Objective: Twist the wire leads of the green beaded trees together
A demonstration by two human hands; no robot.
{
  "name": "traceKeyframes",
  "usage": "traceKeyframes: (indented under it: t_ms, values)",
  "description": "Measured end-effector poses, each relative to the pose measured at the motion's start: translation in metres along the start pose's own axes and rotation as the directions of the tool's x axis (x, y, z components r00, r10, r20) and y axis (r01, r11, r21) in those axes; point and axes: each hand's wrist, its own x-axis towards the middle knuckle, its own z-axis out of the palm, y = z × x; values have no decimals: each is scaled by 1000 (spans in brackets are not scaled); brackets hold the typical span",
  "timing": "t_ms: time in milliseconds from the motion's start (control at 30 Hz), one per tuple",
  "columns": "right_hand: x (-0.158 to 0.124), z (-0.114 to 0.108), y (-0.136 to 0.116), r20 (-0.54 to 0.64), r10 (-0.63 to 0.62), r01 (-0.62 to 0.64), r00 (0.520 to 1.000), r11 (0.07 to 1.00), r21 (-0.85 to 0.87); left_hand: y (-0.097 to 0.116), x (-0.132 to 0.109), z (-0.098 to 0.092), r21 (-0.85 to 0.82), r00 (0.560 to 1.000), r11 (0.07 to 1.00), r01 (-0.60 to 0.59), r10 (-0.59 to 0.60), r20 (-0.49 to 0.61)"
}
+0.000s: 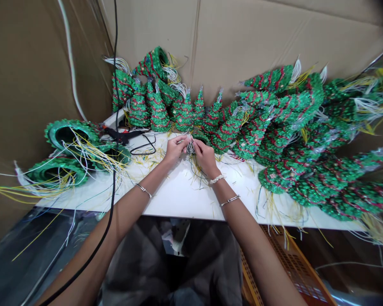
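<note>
My left hand (175, 151) and my right hand (204, 157) meet above the white table top (181, 199), their fingertips pinching a small bunch of thin white wires (190, 148). Yellow and dark wires hang below them. Small green tinsel cone trees (184, 112) with red garland stand in a row just beyond my hands. More of these trees lie heaped on their sides at the right (293, 157). At the left, several trees (70, 135) lie with hollow bases showing and wire bundles spreading out.
Black-handled pliers or cutters (124, 136) lie at the table's back left, among loose wire clippings. A black cable (112, 199) hangs across the left side. Cardboard sheets (242, 42) line the back wall. Below the front edge sits an orange plastic crate (290, 267).
</note>
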Motion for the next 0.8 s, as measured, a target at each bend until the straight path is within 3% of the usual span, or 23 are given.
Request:
traceKeyframes:
  t_ms: [233, 467, 800]
  values:
    - [-1, -3, -4, 28, -41, 42, 999, 998, -36, 1, 1, 0, -5, 1000, 1000, -13, 13, -4]
    - [-1, -7, -9, 113, 4, 17, 994, 983, -184, 0, 2, 0, -9, 1000, 1000, -17, 17, -5]
    - [0, -8, -6, 112, -59, 79, 992, 979, -190, 4, 1, 2, 18, 1000, 1000, 10, -10, -6]
